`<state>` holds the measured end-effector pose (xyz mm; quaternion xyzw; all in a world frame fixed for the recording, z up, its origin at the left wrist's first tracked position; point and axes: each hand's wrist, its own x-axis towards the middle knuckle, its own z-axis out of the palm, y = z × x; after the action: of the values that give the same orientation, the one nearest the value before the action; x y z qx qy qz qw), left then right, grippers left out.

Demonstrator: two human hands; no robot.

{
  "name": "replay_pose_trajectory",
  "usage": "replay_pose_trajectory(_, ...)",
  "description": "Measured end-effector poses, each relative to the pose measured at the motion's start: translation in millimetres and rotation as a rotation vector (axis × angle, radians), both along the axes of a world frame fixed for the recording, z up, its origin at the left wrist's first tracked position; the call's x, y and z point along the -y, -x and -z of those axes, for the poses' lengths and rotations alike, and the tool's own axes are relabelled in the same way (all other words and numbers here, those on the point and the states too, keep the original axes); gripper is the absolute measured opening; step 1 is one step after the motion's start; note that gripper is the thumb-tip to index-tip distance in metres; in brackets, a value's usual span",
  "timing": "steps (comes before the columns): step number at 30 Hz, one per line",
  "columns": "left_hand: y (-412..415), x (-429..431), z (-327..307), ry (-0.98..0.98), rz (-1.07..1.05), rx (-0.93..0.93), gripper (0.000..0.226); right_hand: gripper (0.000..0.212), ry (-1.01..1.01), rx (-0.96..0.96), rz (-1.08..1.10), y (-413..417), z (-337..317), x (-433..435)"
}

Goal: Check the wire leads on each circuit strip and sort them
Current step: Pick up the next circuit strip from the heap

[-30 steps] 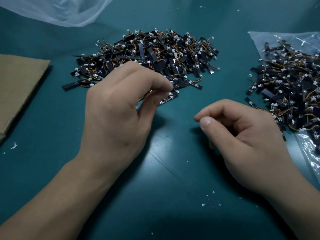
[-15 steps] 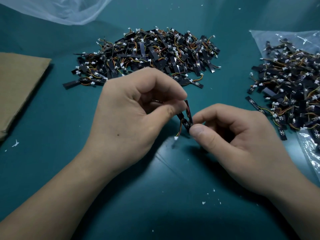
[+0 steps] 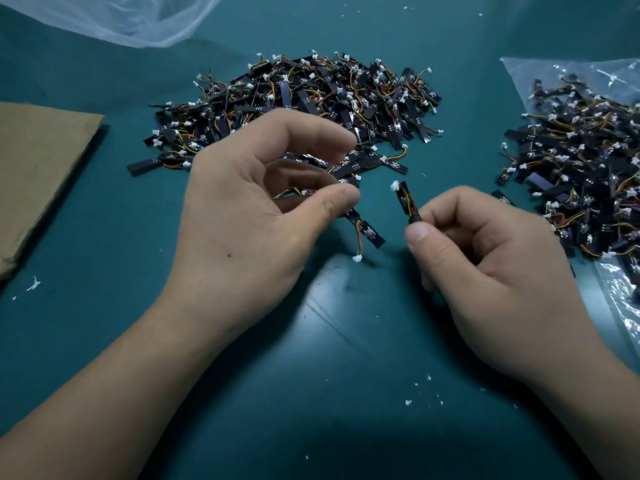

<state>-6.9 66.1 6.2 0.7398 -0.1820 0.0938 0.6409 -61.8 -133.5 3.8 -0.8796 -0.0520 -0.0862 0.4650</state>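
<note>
My left hand pinches black circuit strips between thumb and fingers; one strip sticks out below the thumb with an orange lead and white plug hanging down. My right hand pinches a single black strip by its lower end, upright, its coloured wires and white plug at the top. A large heap of strips lies behind the hands. A second heap lies at the right on a clear plastic bag.
The green table top carries small white crumbs near the front. A brown cardboard sheet lies at the left edge. A crumpled clear plastic bag sits at the far left back.
The hands met over the strips, then drew apart. My right hand now holds one strip on its own, lifted away from the bunch in my left hand.
</note>
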Motion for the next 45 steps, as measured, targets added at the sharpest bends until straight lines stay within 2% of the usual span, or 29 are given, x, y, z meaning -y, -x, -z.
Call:
replay_pose_trajectory(6,3,-1,2,-0.079,0.048,-0.065,0.024,0.018,0.024,0.002,-0.026,0,1,1)
replay_pose_trajectory(10,8,0,-4,-0.21,0.055,0.049,0.018,0.017,0.056,-0.007,-0.066,1,0,2)
replay_pose_trajectory(14,12,0,-7,-0.37,0.077,0.081,0.005,0.017,0.142,-0.009,-0.096,2,-2,2)
replay_pose_trajectory(23,13,1,-6,-0.378,0.039,0.052,0.014,0.015,-0.017,0.068,-0.063,-1,2,4)
replay_pose_trajectory(28,13,1,-6,-0.54,0.208,0.149,0.014,0.015,-0.035,0.071,-0.073,-1,2,3)
replay_pose_trajectory(30,12,1,-6,-0.523,0.235,0.151,0.027,0.016,-0.03,0.072,-0.1,0,1,2)
replay_pose_trajectory(32,11,-2,-5,-0.407,0.232,0.099,0.044,0.017,-0.043,0.056,-0.123,1,-1,2)
replay_pose_trajectory(33,10,-3,-5,-0.359,0.213,0.071,0.045,0.018,-0.039,0.047,-0.136,2,-2,3)
replay_pose_trajectory(35,11,-3,-6,-0.334,0.188,0.053,0.031,0.018,-0.007,0.033,-0.158,2,-2,3)
replay_pose_trajectory(37,12,-1,-7,-0.406,0.18,0.077,0.015,0.018,0.008,0.024,-0.163,2,-1,3)
replay_pose_trajectory(45,13,1,-8,-0.415,0.16,0.079,0.014,0.032,0.021,-0.048,-0.189,1,-2,2)
